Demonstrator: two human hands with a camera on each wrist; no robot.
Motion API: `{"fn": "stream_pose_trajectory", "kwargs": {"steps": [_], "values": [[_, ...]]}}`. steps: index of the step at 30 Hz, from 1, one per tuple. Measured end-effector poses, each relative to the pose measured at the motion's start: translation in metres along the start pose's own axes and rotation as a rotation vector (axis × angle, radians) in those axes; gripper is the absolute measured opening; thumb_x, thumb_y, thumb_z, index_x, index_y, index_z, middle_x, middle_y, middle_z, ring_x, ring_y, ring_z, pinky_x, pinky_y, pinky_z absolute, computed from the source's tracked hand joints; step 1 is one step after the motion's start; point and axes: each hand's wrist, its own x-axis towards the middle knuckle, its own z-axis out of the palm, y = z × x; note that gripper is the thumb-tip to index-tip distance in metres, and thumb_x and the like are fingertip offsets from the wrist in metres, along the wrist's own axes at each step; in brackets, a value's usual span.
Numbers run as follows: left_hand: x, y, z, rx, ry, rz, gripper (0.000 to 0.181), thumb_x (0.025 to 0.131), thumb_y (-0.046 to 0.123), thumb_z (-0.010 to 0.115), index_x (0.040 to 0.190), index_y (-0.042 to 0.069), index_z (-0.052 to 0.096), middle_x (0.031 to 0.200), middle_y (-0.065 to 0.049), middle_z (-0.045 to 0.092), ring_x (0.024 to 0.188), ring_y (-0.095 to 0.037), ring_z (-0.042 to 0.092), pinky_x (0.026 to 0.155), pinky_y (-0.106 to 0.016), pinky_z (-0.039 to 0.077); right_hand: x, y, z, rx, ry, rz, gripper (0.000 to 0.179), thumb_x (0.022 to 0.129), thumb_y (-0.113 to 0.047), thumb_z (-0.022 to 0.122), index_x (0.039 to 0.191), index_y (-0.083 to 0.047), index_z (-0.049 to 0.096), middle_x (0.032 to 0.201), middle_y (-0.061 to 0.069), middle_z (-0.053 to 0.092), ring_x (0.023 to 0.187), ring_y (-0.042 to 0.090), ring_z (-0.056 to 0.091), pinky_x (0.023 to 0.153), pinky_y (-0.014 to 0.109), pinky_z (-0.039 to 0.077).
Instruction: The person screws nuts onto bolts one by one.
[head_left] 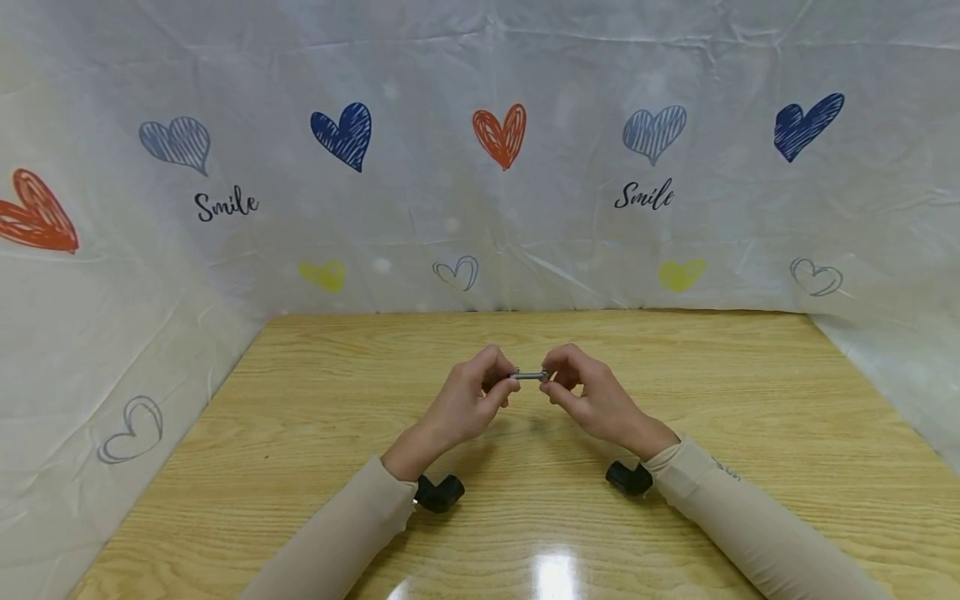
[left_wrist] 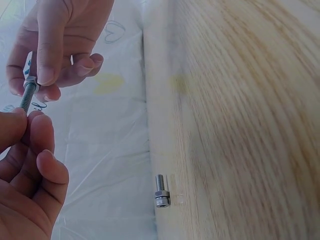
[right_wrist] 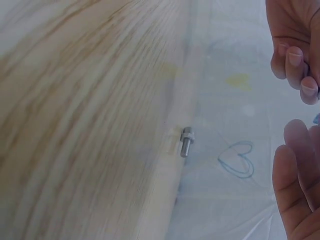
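Observation:
A silver bolt is held level between two hands above the table's middle. My left hand pinches its left end between thumb and fingertips. My right hand has thumb and fingertips at the other end. In the left wrist view, the left hand grips the threaded shank, while the right hand pinches around a nut. The bolt's far end is covered by fingers. Another short bolt with a nut lies on the table, showing also as a bolt in the right wrist view.
The wood-grain table ends at a pale cloth backdrop printed with hearts and "Smile". Cloth also hangs at the left and right sides. Black wrist cameras sit under both sleeved forearms.

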Motion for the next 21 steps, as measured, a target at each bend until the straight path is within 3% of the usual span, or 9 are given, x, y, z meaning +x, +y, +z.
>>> {"fn": "stream_pose_trajectory", "kwargs": {"steps": [4,10,15,21], "values": [[-0.0002,0.0000,0.0001,0.001,0.004,0.000,0.006,0.094,0.004,0.059,0.097,0.003,0.055,0.080,-0.001,0.061,0.061,-0.027,0.060,0.052,-0.025,0.048,-0.0002,0.0008,0.0008,-0.003,-0.004,0.000,0.015,0.094,-0.008,0.061,0.107,-0.010,0.054,0.090,0.002,0.061,0.064,0.012,0.060,0.057,0.029,0.049],[0.0000,0.0004,0.0007,-0.006,0.022,0.007,0.005,0.094,0.005,0.059,0.097,0.003,0.056,0.079,-0.001,0.062,0.060,-0.026,0.059,0.051,-0.025,0.048,0.0000,0.0014,0.0004,-0.028,-0.012,0.029,0.006,0.097,-0.013,0.058,0.102,-0.013,0.059,0.085,0.001,0.060,0.064,0.021,0.060,0.055,0.032,0.048],[0.0001,0.0009,0.0010,-0.010,0.022,0.010,0.005,0.094,0.005,0.060,0.097,0.003,0.056,0.078,-0.001,0.062,0.059,-0.026,0.059,0.050,-0.026,0.047,0.0001,0.0011,-0.0003,-0.050,-0.012,0.025,0.008,0.099,-0.013,0.054,0.095,-0.017,0.060,0.080,0.000,0.057,0.064,0.018,0.059,0.055,0.032,0.047],[0.0009,0.0011,0.0005,-0.005,0.017,0.005,0.005,0.094,0.005,0.059,0.097,0.004,0.055,0.079,-0.001,0.062,0.060,-0.028,0.059,0.051,-0.025,0.048,-0.0009,0.0020,-0.0006,-0.040,-0.010,0.047,0.011,0.097,-0.017,0.058,0.108,-0.014,0.060,0.089,-0.003,0.060,0.065,0.013,0.058,0.056,0.031,0.048]]}}
